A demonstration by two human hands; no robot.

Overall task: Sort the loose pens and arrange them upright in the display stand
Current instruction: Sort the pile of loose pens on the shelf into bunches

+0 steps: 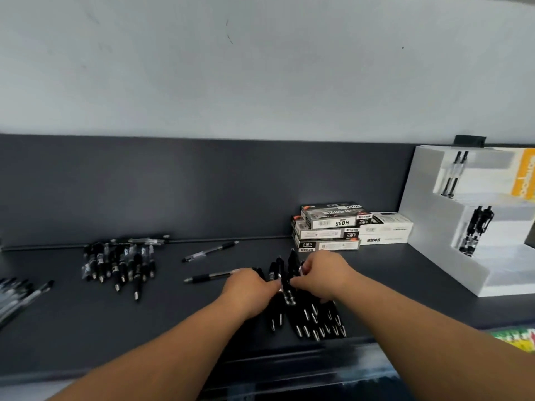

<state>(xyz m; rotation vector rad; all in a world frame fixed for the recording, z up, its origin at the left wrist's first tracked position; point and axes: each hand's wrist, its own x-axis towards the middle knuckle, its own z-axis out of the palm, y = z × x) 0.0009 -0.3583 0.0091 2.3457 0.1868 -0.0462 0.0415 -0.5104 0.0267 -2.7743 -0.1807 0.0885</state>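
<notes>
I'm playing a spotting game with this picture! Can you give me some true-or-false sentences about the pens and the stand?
1. The left hand and right hand both grip the bunch of black silver-tipped pens. True.
2. The stacked cardboard pen boxes sit left of the white stepped display stand. True.
3. The stand is empty. False: upright pens stand in two tiers.
4. No pens lie left of the hands. False: a second heap of black pens lies on the dark grey shelf there.

Matt dark shelf (144, 314); glossy black plastic pens (307, 314), metal tips.
</notes>
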